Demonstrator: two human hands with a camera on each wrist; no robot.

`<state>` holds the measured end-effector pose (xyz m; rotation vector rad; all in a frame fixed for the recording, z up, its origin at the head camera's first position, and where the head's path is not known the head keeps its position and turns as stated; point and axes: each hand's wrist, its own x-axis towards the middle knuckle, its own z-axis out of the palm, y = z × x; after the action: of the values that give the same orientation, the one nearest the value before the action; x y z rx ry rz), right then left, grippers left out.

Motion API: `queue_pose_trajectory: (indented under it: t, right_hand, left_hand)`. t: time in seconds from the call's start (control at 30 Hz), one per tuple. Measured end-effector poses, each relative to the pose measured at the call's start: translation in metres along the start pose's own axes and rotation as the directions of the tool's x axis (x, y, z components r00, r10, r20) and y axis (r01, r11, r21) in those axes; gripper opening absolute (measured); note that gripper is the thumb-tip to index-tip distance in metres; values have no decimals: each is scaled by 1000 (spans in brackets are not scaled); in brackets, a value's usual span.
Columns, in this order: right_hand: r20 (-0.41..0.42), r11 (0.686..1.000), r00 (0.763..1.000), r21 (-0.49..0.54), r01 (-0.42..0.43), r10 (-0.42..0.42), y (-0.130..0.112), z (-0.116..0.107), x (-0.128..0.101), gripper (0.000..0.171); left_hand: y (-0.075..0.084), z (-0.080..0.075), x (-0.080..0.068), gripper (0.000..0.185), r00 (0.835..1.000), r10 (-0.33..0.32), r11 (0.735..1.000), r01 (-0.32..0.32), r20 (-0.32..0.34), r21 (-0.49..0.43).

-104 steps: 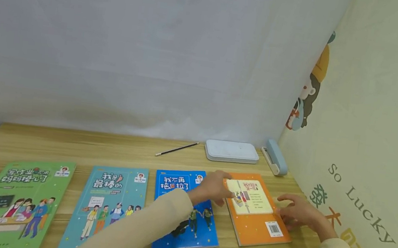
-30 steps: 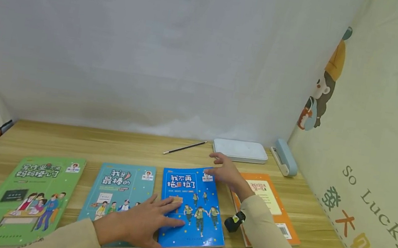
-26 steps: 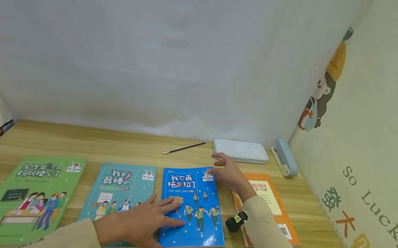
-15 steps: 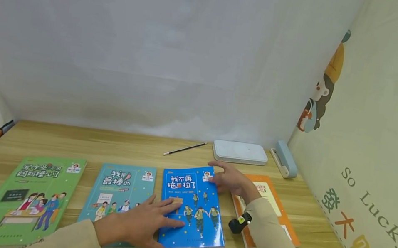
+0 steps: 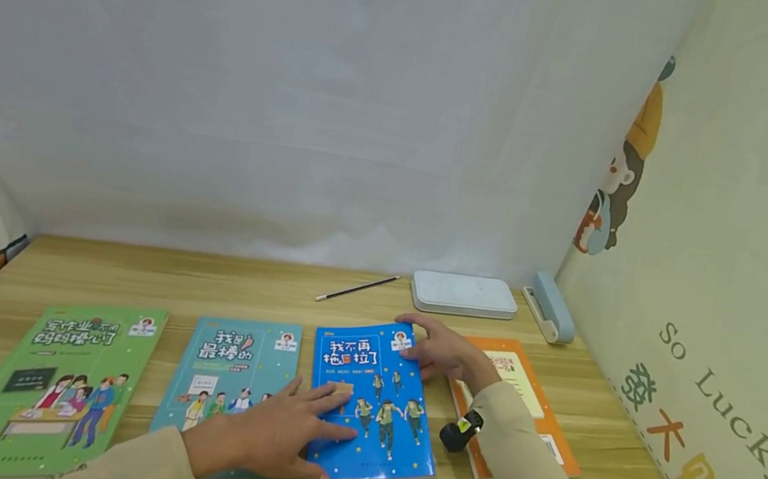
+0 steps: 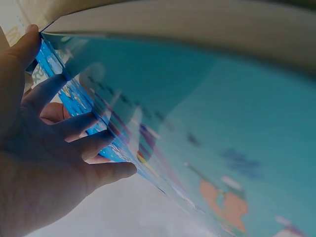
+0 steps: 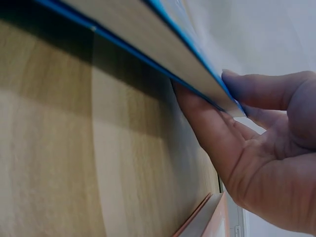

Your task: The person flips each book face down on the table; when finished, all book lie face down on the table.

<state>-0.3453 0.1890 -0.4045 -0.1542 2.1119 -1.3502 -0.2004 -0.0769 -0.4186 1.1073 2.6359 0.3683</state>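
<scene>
In the head view a blue book (image 5: 373,400) with running children on its cover lies before me. My left hand (image 5: 278,432) rests with spread fingers on its left part, the forearm side overlapping the teal book (image 5: 209,378). My right hand (image 5: 442,351) is at the blue book's upper right corner. The right wrist view shows the right thumb (image 7: 261,89) on top of the cover and a finger under the corner, pinching the book, which is raised off the wood there. Fingers of the left hand (image 6: 74,133) lie extended against the blue book in the left wrist view.
An orange book (image 5: 549,423) lies to the right, partly under the right forearm. A green book (image 5: 44,389) is at far left. Behind are a pencil (image 5: 357,288), a pale blue case (image 5: 464,295) and a stapler (image 5: 550,308) beside the wall (image 5: 734,237).
Both hands have left the orange book for the blue one. Over the last second the right hand has lowered and taken hold of the blue book's corner, while the left has barely moved.
</scene>
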Motion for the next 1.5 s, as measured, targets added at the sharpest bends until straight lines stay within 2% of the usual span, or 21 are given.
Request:
queue_pose_trajectory:
  t: [0.33,0.5,0.67,0.9,1.13,1.2,1.5]
  right_hand:
    - [-11,996,999,77,37,-37,3,2,-2,48]
    - [-11,993,998,103,59,-58,4,1,-5,49]
    - [-28,990,997,114,79,-76,0,-2,-10,53]
    - [-39,982,989,118,147,-143,-10,-7,-17,56]
    - [-119,976,977,105,192,-180,-17,-12,-23,54]
    - [-132,973,974,111,201,-186,-17,-14,-24,53]
    - [-198,965,962,144,220,-190,-22,-12,-30,51]
  left_hand:
    - [1,2,0,62,1000,1,1000,-1,1,1]
    - [2,2,-1,62,1000,7,1000,-7,-10,27]
    - [3,0,-2,62,999,22,997,-19,-40,70]
    - [6,-4,2,65,994,38,990,-23,-102,140]
    - [22,-3,18,68,979,117,970,-77,-164,232]
    - [28,-2,24,70,976,129,968,-85,-175,235]
    - [49,5,46,83,964,82,985,-39,-253,168]
